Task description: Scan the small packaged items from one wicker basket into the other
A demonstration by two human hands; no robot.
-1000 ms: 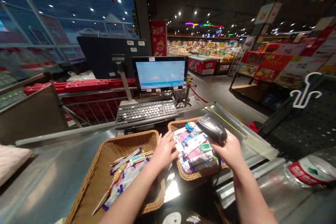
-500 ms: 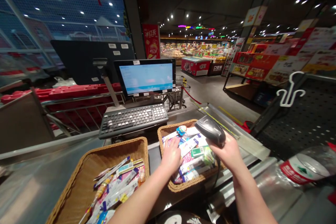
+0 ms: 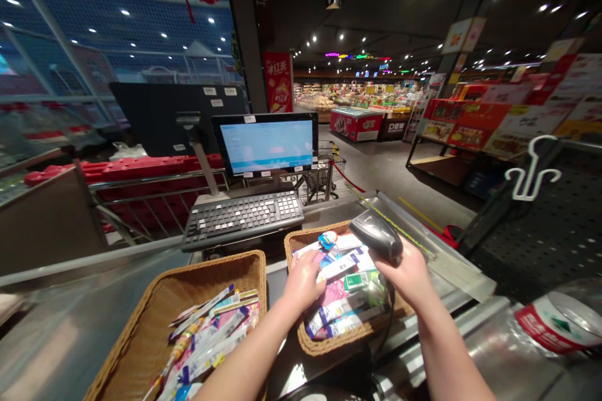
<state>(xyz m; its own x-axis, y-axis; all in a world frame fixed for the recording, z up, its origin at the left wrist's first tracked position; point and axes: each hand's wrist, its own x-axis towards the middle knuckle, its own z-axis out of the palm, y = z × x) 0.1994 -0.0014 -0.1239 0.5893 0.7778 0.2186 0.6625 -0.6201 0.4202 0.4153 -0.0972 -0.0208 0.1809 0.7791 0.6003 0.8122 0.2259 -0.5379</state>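
Observation:
My right hand (image 3: 410, 276) is closed round a grey handheld barcode scanner (image 3: 376, 235), held over the right wicker basket (image 3: 310, 343). That basket is full of toothbrush packs (image 3: 345, 301). My left hand (image 3: 301, 282) reaches into the same basket, fingers curled on a long white toothbrush pack (image 3: 339, 266) on top of the pile. A second, larger wicker basket (image 3: 155, 301) at the left holds several more toothbrush packs (image 3: 211, 332).
Behind the baskets stand a keyboard (image 3: 242, 216) and a lit till screen (image 3: 267, 145) on the steel checkout counter (image 3: 70, 319). A perforated black rack with a white hook (image 3: 533, 172) rises at the right. A roll with a red label (image 3: 555, 322) lies near it.
My left hand has moved from the gap between the baskets into the right basket and closed on a pack. The scanner hand has stayed nearly still; the view has shifted slightly.

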